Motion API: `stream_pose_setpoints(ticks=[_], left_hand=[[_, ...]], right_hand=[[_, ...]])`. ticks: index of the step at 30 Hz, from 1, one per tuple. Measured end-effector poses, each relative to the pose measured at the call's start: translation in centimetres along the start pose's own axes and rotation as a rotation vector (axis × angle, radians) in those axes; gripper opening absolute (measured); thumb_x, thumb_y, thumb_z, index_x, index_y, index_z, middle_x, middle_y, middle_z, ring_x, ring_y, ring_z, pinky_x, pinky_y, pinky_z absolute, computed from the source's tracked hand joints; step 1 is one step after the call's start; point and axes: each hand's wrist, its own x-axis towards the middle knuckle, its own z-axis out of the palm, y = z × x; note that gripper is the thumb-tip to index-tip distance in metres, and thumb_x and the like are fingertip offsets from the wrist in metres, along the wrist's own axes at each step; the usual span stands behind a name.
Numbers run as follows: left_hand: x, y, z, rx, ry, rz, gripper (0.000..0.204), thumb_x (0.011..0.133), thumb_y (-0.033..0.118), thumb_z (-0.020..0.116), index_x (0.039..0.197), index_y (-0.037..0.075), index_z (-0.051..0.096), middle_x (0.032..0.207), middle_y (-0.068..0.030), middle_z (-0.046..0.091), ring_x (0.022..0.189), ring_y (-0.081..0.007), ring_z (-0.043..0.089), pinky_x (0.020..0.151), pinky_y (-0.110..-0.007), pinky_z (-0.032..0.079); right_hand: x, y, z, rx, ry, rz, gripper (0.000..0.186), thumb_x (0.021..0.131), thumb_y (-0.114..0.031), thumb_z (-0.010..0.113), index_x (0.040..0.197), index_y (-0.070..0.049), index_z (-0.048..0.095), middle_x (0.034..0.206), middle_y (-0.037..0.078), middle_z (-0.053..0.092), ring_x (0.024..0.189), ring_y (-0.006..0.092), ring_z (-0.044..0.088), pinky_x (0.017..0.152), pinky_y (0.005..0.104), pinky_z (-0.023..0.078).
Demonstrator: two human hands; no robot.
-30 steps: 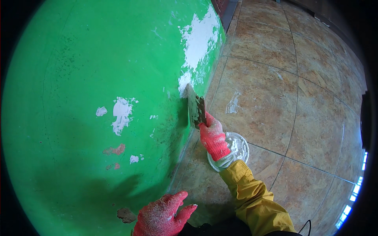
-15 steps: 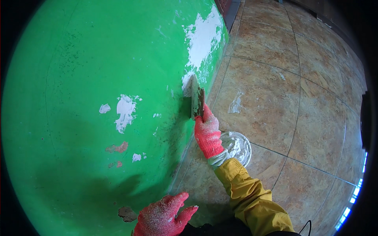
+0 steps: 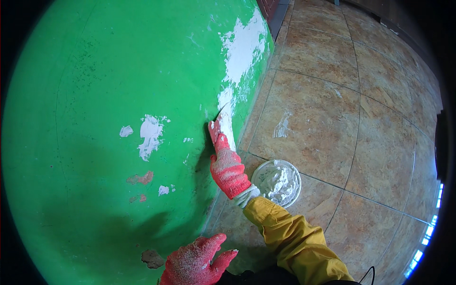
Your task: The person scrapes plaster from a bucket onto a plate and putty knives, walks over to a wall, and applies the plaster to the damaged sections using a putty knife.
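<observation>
My right hand [image 3: 229, 168], in a red-palmed knit work glove, is closed round a putty knife [image 3: 214, 127]. Its blade is seen nearly edge-on against the green wall [image 3: 109, 85], beside a fresh white streak of filler [image 3: 227, 124]. That streak runs down from a larger white patch [image 3: 244, 47]. On the floor right of my wrist stands a round tub [image 3: 298, 192] holding white paste [image 3: 278, 181]. Low in front of me, my left hand [image 3: 194, 261], gloved alike, holds nothing; its thumb and forefinger are spread apart.
Smaller white patches [image 3: 151, 137] and bare flaked spots [image 3: 140, 178] mark the wall at left. A broken hole [image 3: 152, 259] lies near my left hand. Brown floor tiles [image 3: 318, 114] extend right, with a paste smear [image 3: 283, 125] on one. A dark reddish edge [image 3: 268, 8] stands far ahead.
My right hand and the putty knife have moved left and slightly nearer, and the knife has turned. The white streak now reaches lower along the wall. More of the tub shows. My left hand stays put.
</observation>
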Motion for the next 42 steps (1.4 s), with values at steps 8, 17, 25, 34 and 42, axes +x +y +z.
stream_pose_setpoints(ticks=[8, 17, 25, 34, 42], left_hand=[[0.2, 0.1, -0.4, 0.009, -0.013, -0.018, 0.03, 0.076, 0.017, 0.072, 0.102, 0.006, 0.062, 0.069, -0.0067, 0.058, 0.056, -0.0209, 0.054, 0.052, -0.032, 0.043], [0.6, 0.0, 0.1, 0.009, -0.017, -0.026, 0.03, 0.076, 0.018, 0.072, 0.101, 0.006, 0.062, 0.069, -0.0068, 0.058, 0.057, -0.0211, 0.055, 0.053, -0.033, 0.044], [1.3, 0.1, 0.6, 0.02, -0.046, -0.031, 0.028, 0.077, 0.019, 0.071, 0.1, 0.006, 0.061, 0.066, -0.0058, 0.057, 0.054, -0.0207, 0.053, 0.05, -0.033, 0.042], [1.6, -0.2, 1.0, -0.006, -0.03, -0.023, 0.028, 0.077, 0.018, 0.071, 0.1, 0.006, 0.061, 0.067, -0.0061, 0.057, 0.054, -0.0203, 0.054, 0.05, -0.032, 0.043], [1.6, 0.1, 0.6, 0.004, -0.038, -0.021, 0.029, 0.076, 0.016, 0.072, 0.101, 0.006, 0.061, 0.067, -0.0065, 0.058, 0.055, -0.0208, 0.056, 0.051, -0.031, 0.043]], right_hand=[[0.0, 2.6, -4.9, 0.207, 0.13, 0.137, 0.044, 0.082, 0.0, 0.049, 0.125, -0.004, 0.05, 0.1, 0.019, 0.063, 0.087, 0.0194, 0.061, 0.077, 0.0286, 0.046], [5.1, 3.3, -7.2, 0.357, 0.152, 0.188, 0.042, 0.081, 0.005, 0.044, 0.121, -0.004, 0.054, 0.096, 0.009, 0.065, 0.091, 0.0145, 0.058, 0.08, 0.0262, 0.044], [4.0, 5.0, -4.8, 0.463, 0.197, 0.06, 0.048, 0.08, 0.006, 0.042, 0.124, -0.01, 0.053, 0.096, 0.019, 0.064, 0.085, 0.0188, 0.062, 0.075, 0.0283, 0.046], [3.3, 5.9, -6.2, 0.505, 0.168, 0.053, 0.049, 0.08, 0.009, 0.038, 0.121, -0.011, 0.056, 0.087, 0.009, 0.062, 0.073, 0.0114, 0.054, 0.068, 0.0256, 0.045], [4.5, 7.0, -5.7, 0.473, 0.205, 0.024, 0.05, 0.079, 0.012, 0.038, 0.121, -0.008, 0.056, 0.088, 0.009, 0.063, 0.075, 0.0104, 0.053, 0.07, 0.0239, 0.045]])
